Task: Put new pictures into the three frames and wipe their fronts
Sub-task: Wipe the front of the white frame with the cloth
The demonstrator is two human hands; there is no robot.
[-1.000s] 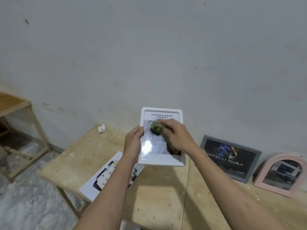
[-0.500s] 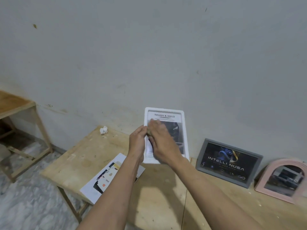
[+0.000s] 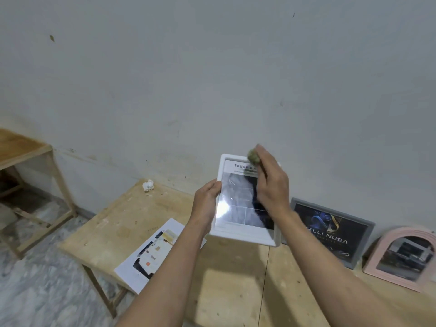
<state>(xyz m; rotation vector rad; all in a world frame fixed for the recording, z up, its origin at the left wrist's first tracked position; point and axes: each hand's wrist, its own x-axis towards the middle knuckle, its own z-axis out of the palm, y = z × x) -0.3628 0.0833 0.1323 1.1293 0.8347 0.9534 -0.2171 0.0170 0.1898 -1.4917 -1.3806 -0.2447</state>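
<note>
My left hand (image 3: 206, 204) grips the left edge of a white frame (image 3: 238, 233), held up above the wooden table (image 3: 226, 279). Its picture is headed "TOUGH &" and its glass shows glare. My right hand (image 3: 271, 182) holds a small olive-green cloth (image 3: 253, 156) against the frame's top right part and hides much of the glass. A grey frame (image 3: 330, 232) with a dark "NUSA" picture leans on the wall to the right. An arched pink frame (image 3: 403, 256) leans beside it at the far right.
Loose printed sheets (image 3: 151, 253) lie at the table's left front edge. A small white crumpled lump (image 3: 148, 185) sits at the table's back left corner. A second wooden table (image 3: 26, 166) stands at the far left over a marbled floor (image 3: 40, 291).
My right hand has swept the cloth from the glass's left side up to the frame's top right. The frame has tilted back a little, and glare is back on the glass.
</note>
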